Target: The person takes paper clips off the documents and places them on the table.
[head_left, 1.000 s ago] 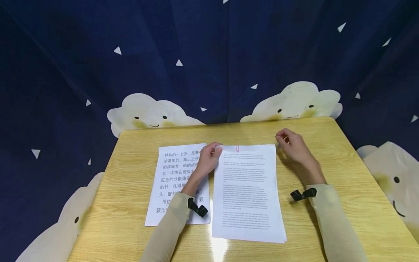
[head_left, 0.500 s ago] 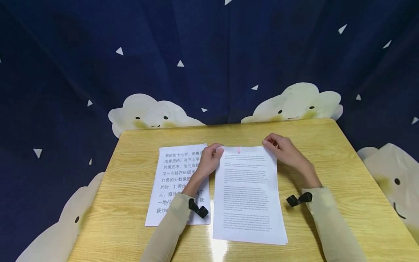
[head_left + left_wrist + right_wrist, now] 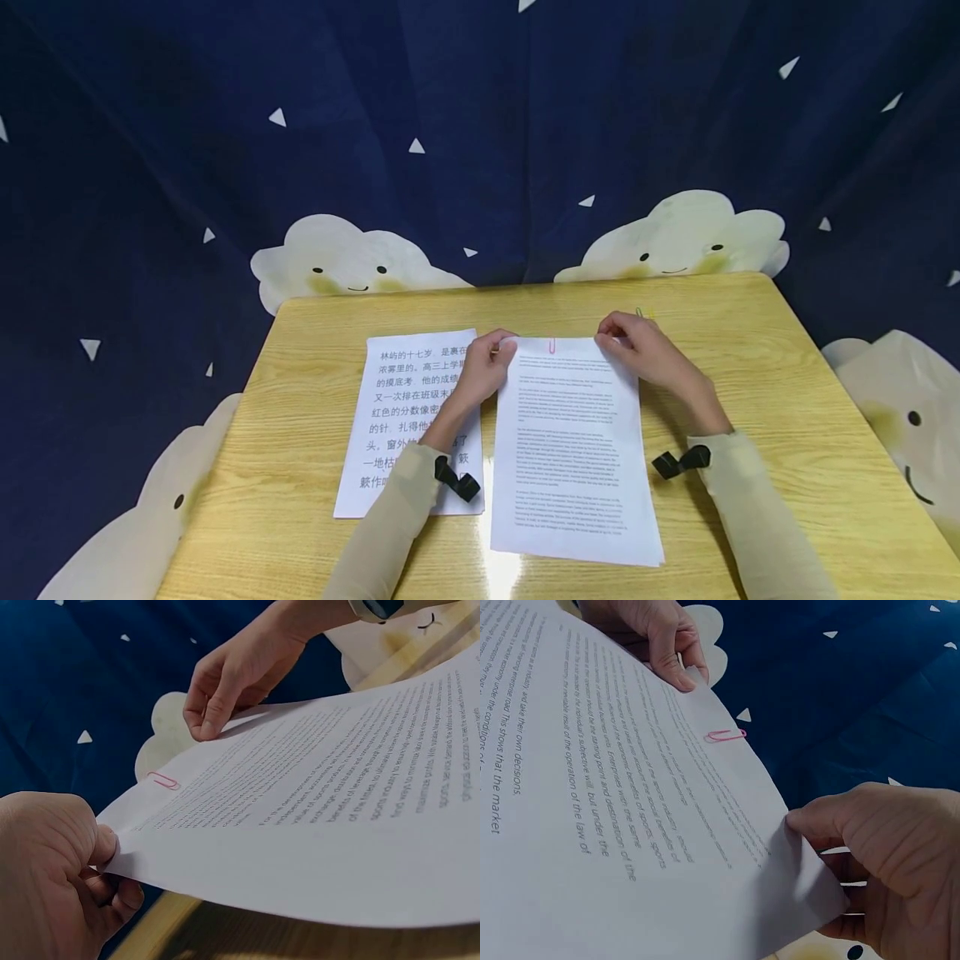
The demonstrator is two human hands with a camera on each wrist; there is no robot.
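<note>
L hand (image 3: 483,371) pinches the top-left corner of the English-text stack (image 3: 573,450), thumb on top & fingers curled underneath, as the L wrist view shows, w/ the corner lifted a bit off the table (image 3: 750,392). R hand (image 3: 637,346) pinches the top-right corner of the same stack; in the R wrist view the thumb lies on the sheet & the other fingers curl under it. So both hands are closed on the paper, neither slack. The stack lies roughly at table centre, long side running 12 to 6 o'clock, bottom edge near the person, several sheets fanned slightly at the 5 o'clock corner. A pink paper clip (image 3: 552,345) sits on the stack's top edge, between the two hands, nearer the L one. Just beside the stack at its 9 o'clock lies a 2nd stack w/ large Chinese print (image 3: 397,417), flat on the table; the L forearm crosses its right part. At about 1 o'clock from the R hand a small green-yellow clip (image 3: 642,314) lies on the bare wood, close to the knuckles but apart from the paper. Both wrists carry black straps over beige sleeves. Behind the table at 12 o'clock hangs a dark blue cloth (image 3: 480,125) w/ white triangles & smiling cream clouds.
</note>
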